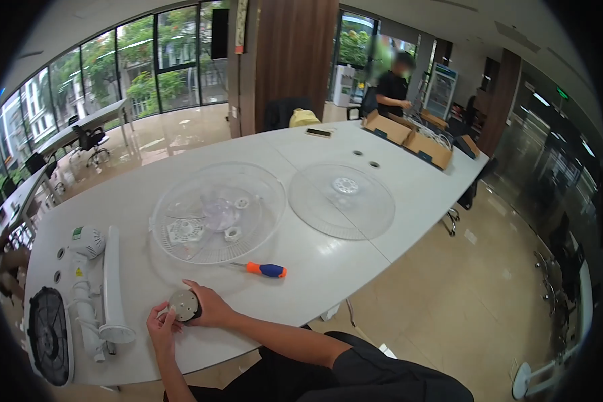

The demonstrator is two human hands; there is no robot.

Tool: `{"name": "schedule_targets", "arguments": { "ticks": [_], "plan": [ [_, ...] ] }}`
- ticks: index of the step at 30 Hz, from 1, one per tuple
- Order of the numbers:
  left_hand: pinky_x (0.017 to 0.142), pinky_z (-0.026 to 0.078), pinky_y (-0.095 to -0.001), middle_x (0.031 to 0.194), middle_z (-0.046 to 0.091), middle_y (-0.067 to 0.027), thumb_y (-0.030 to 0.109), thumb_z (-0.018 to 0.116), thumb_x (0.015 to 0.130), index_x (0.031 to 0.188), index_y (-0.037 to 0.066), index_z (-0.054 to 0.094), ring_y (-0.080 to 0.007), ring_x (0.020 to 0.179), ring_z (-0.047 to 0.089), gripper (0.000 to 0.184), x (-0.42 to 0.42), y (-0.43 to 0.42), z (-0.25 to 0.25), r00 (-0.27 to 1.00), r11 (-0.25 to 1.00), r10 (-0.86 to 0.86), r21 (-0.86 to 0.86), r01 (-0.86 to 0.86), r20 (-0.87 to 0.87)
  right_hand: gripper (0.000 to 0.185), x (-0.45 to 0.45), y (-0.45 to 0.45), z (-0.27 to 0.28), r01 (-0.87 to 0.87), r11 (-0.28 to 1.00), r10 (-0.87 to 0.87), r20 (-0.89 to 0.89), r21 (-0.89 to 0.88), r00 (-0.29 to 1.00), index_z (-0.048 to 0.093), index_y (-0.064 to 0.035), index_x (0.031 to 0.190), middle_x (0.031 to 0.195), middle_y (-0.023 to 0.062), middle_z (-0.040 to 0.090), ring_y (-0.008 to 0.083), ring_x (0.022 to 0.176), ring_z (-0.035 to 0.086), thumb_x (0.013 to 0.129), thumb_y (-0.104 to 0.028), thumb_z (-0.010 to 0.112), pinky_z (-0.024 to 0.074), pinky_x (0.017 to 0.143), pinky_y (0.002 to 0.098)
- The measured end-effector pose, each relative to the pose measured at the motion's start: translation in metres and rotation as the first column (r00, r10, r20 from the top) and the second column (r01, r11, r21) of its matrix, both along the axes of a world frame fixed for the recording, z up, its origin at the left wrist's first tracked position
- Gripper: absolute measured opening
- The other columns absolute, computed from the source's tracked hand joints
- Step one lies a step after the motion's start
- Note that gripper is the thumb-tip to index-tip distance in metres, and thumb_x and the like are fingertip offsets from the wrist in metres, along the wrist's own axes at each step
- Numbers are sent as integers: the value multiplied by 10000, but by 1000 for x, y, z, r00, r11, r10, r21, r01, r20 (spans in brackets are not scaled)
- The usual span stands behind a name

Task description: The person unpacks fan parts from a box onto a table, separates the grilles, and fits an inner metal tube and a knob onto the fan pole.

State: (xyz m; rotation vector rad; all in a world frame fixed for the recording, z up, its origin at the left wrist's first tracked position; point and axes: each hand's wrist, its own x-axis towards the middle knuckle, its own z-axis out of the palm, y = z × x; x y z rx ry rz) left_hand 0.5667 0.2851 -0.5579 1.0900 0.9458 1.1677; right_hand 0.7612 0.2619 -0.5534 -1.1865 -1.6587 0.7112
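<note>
Near the front edge of the table, my left hand (pixel 162 328) and my right hand (pixel 212 308) are closed around a round grey disc (pixel 183 303) with small holes and a dark rim. My left fingers press its near left side. My right hand wraps its right side, with the thumb along the top. Beyond them lies a screwdriver (pixel 268 270) with a blue and orange handle, its shaft reaching toward a clear fan grille (pixel 161 238). Inside that grille are a translucent fan blade (pixel 220 213) and small white parts, including a ring-shaped nut (pixel 232 234).
Left of my hands lie a white fan motor and pole (pixel 82 288), a white tube with a round end (pixel 113 275) and a black round base (pixel 49 335). A second grille (pixel 342 218), a phone (pixel 318 132) and open cardboard boxes (pixel 409 139) are farther off. A person (pixel 390 90) stands behind.
</note>
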Motion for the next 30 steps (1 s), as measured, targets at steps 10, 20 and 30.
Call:
{"name": "schedule_targets", "arguments": {
  "ticks": [10, 20, 30],
  "plan": [
    [530, 501, -233, 957, 678, -113, 82, 726, 815, 1402, -22, 411, -150, 753, 657, 674, -4, 1, -1, 989, 988, -149, 52, 148, 0, 1094, -5, 2, -7, 25, 999, -25, -9, 47, 1000, 303, -82, 1469, 1163, 199, 586, 383, 1108, 554, 558, -251, 885, 427, 969, 444],
    [519, 493, -235, 904, 677, -102, 85, 746, 793, 1380, -17, 435, -126, 626, 620, 672, -1, -4, 8, 986, 987, -156, -32, 157, 56, 1044, -3, 1, -6, 23, 998, -25, 24, 59, 999, 354, -75, 1442, 1176, 181, 585, 365, 1119, 552, 557, -251, 880, 422, 979, 433],
    [489, 484, -247, 783, 644, -82, 95, 677, 869, 1177, 3, 505, -132, 545, 602, 364, -9, 6, -13, 991, 997, -37, -62, 46, 129, 989, -3, 4, -9, 19, 994, -23, 38, 107, 999, 417, -58, 1392, 1208, 175, 586, 363, 1120, 552, 540, -259, 877, 425, 969, 429]
  ]
}}
